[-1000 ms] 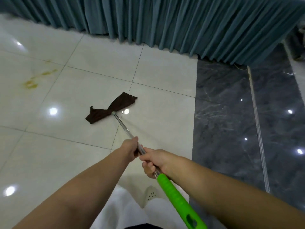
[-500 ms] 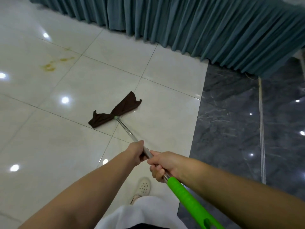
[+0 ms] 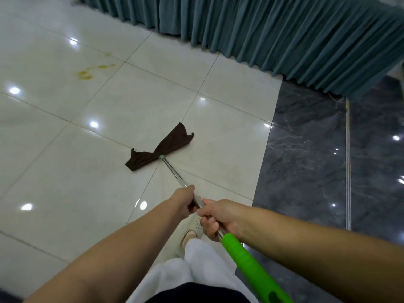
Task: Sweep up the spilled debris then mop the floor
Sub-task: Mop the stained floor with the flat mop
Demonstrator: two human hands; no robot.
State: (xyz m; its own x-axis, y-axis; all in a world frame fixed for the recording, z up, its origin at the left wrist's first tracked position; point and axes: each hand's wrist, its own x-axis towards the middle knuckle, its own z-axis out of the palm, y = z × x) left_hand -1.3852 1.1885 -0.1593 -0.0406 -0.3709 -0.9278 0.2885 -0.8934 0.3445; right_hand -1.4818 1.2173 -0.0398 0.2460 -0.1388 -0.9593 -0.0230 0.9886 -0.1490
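Floor [image 3: 72,193]: pale tiles, glossy. Mop [image 3: 160,148] flat at centre; yellow stain [image 3: 86,74] at 10 o'clock, well apart. Left hand [image 3: 184,201], right hand [image 3: 220,217] both clamped on shaft. Judgement: push toward stain, keep cloth flat, overlap strokes.

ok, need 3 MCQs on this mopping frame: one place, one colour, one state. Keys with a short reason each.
1. Where does the yellow stain lie relative to the mop cloth?
A. Farther from the person and to the left
B. Under the cloth
C. On the dark marble

2. What colour is the grip at the near end of the mop handle?
A. Red
B. Bright green
C. Black

3. How is the mop held?
A. One hand only
B. Both hands on the metal shaft
C. Lying loose on the floor

Answers:
1 A: the stain sits on the white tiles, up and left of the cloth, apart from it.
2 B: the grip is green below the right hand.
3 B: the left hand and right hand both wrap the shaft.
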